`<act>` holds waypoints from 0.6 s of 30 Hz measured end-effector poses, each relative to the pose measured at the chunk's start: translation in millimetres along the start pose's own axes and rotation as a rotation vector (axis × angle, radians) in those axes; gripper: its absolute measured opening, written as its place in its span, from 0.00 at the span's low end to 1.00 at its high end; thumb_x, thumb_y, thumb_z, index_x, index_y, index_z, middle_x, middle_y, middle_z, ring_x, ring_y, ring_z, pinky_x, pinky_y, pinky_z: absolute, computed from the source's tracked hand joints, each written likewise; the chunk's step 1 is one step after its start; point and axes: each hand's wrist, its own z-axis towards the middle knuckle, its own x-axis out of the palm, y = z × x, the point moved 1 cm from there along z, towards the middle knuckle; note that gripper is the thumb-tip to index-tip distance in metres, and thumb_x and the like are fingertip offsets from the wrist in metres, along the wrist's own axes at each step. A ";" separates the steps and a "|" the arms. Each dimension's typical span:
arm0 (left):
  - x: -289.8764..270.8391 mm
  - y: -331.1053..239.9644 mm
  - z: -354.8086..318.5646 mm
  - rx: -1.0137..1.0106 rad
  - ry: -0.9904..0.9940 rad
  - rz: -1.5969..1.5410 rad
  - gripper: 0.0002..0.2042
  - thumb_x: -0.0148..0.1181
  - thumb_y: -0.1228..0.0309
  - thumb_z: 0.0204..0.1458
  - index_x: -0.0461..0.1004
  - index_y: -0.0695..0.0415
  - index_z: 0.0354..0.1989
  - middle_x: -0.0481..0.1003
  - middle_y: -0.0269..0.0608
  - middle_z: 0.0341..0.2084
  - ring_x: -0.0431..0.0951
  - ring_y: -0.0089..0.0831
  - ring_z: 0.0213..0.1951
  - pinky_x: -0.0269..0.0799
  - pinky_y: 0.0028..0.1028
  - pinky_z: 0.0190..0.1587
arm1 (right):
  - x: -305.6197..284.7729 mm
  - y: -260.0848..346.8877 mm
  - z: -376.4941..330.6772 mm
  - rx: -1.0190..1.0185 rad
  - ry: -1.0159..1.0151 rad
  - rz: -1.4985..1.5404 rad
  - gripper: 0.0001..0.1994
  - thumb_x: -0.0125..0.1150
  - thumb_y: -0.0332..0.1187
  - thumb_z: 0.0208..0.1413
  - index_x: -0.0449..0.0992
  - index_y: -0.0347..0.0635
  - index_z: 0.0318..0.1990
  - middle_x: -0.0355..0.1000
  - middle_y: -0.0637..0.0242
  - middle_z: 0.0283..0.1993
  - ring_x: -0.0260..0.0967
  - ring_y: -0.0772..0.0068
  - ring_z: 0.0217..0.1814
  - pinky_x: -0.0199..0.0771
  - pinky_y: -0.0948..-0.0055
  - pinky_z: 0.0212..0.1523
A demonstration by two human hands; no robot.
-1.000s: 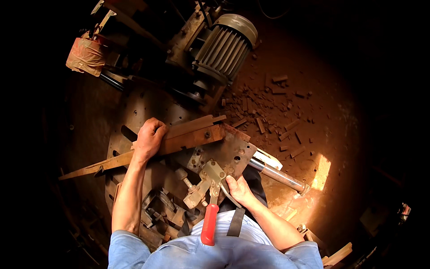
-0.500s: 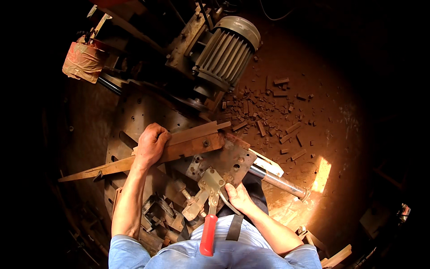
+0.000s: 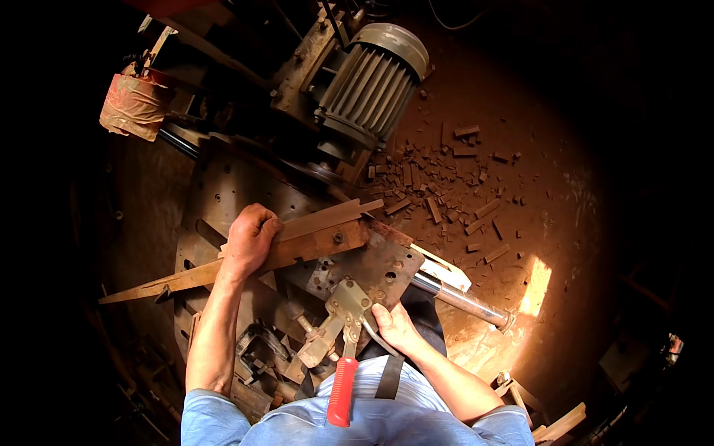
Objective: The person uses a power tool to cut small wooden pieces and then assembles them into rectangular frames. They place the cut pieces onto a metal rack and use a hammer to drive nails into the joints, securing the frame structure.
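Two hands busy at the metal plate (image 3: pixel 372 264): your left hand (image 3: pixel 249 239) is curled over the long wood strip (image 3: pixel 223 269) lying across the plate's upper-left edge, pressing it down; your right hand (image 3: pixel 394 327) grips the clamp (image 3: pixel 343 312) just below the plate, its red handle (image 3: pixel 342 390) pointing toward you. Motor (image 3: pixel 372 82) well above the plate, wood scraps (image 3: pixel 446 182) to its upper right

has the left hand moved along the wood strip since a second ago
No. The left hand grips the wood strip at the same spot, just left of the rusty metal plate; only the camera view shifted.
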 end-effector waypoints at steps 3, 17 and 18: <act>0.2 -0.3 0.0 0.009 0.002 0.006 0.03 0.60 0.77 0.49 0.74 0.62 0.26 0.72 0.45 0.25 0.74 0.41 0.32 0.70 0.34 0.35 | 0.4 -1.6 0.5 -0.011 0.000 0.010 0.35 0.50 0.60 0.60 0.62 0.34 0.60 0.68 0.50 0.56 0.64 0.55 0.60 0.63 0.63 0.60; 2.4 3.2 -1.9 0.079 0.006 0.020 0.03 0.57 0.77 0.52 0.72 0.63 0.28 0.71 0.43 0.25 0.72 0.36 0.30 0.68 0.31 0.35 | -0.7 4.9 1.1 -0.035 0.003 -0.005 0.37 0.48 0.62 0.60 0.61 0.33 0.60 0.68 0.50 0.56 0.64 0.55 0.60 0.62 0.63 0.60; 1.9 2.6 -1.9 0.082 0.006 0.022 0.03 0.57 0.77 0.52 0.72 0.63 0.28 0.71 0.43 0.25 0.72 0.37 0.30 0.68 0.31 0.35 | -0.5 5.9 1.4 -0.046 0.003 0.004 0.37 0.48 0.62 0.60 0.61 0.33 0.60 0.68 0.50 0.56 0.64 0.55 0.60 0.62 0.63 0.60</act>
